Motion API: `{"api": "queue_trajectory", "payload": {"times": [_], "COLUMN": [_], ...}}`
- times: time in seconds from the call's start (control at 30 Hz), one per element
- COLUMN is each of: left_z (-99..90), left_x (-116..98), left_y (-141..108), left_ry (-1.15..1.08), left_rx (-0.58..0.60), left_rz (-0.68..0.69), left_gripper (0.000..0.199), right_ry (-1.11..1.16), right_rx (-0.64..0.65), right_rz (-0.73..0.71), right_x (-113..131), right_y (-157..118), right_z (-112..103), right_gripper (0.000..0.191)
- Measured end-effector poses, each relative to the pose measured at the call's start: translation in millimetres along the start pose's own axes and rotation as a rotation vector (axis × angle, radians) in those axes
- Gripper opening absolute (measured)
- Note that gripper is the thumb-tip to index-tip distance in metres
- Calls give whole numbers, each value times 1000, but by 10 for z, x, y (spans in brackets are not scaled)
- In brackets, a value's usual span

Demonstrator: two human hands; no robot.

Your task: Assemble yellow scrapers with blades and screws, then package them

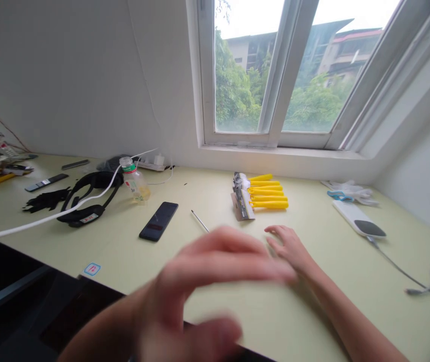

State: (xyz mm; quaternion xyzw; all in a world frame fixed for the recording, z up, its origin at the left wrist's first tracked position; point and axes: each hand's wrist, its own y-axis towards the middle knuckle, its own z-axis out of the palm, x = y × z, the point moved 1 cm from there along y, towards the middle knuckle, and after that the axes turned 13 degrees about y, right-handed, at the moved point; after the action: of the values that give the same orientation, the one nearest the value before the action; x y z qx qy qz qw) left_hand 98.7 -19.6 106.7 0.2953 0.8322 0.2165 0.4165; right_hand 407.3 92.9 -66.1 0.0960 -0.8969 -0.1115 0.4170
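A white-walled room opens onto a window (pixel 271 70) of 2 panes at the far side, with trees and buildings beyond it, and below it runs a pale green desk (pixel 324 306). Toward the far left of the desk lie a black headset (pixel 88 198), a white cable (pixel 49 219), a plastic bottle (pixel 135 180) and a black smartphone (pixel 158 221), while a white oblong device with a dark oval end (pixel 358 221) sits at the right. Near the middle, a bundle of yellow-handled tools (pixel 267 193) lies fanned out on the desk, its handles pointing right and its far-left end joined to a grey flat card (pixel 242 207). A thin dark rod (pixel 199 221) lies just left of it. The left hand (pixel 215 271) crosses low in the near foreground, blurred, its forearm rising from the near left; its fingers stand apart and it seems to hold nothing, though the blur hides detail. The right hand (pixel 289 247) rests low over the desk, its forearm reaching in from the near right, its fingers loosely curled and apart, holding nothing. It is the hand nearest the yellow-handled tools, but it does not touch them.
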Motion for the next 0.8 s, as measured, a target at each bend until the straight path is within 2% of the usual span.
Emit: {"api": "queue_trajectory", "payload": {"times": [0.03,0.07,0.1,0.17,0.2,0.23,0.27,0.33,0.4,0.5,0.63,0.73,0.8], "left_z": [29,23,-19,-239,-391,-552,-704,-937,-1051,-1042,-902,-748,-600], "left_x": [241,553,917,1677,2014,2299,2524,2799,2876,2810,2661,2463,2244], "left_y": [169,328,468,658,708,737,751,761,765,801,840,807,742], "left_ry": [-7,-15,37,289,443,556,617,594,567,599,648,661,563], "left_rx": [4,-81,-168,-516,-660,-756,-784,-695,-625,-550,-541,-554,-539], "left_rz": [-22,-85,-210,-535,-695,-820,-895,-936,-924,-854,-736,-580,-466], "left_gripper": [36,35,35,33,34,41,51,62,58,43,37,48,56], "right_ry": [-1,-4,-9,-22,-28,-34,-38,-40,-40,-29,11,50,102], "right_rx": [5,10,13,10,10,13,19,34,40,30,24,10,13], "right_rz": [-1,0,3,9,13,18,24,39,46,47,39,40,54], "right_x": [9,19,30,51,62,73,85,109,131,143,101,72,115], "right_y": [-1,-2,-4,-6,-7,-8,-10,-15,-21,-30,-35,-28,-22], "right_z": [-3,-7,-10,-15,-17,-19,-19,-21,-23,-25,-15,-13,-29], "right_gripper": [29,29,30,29,29,29,29,29,29,27,24,24,24]}}
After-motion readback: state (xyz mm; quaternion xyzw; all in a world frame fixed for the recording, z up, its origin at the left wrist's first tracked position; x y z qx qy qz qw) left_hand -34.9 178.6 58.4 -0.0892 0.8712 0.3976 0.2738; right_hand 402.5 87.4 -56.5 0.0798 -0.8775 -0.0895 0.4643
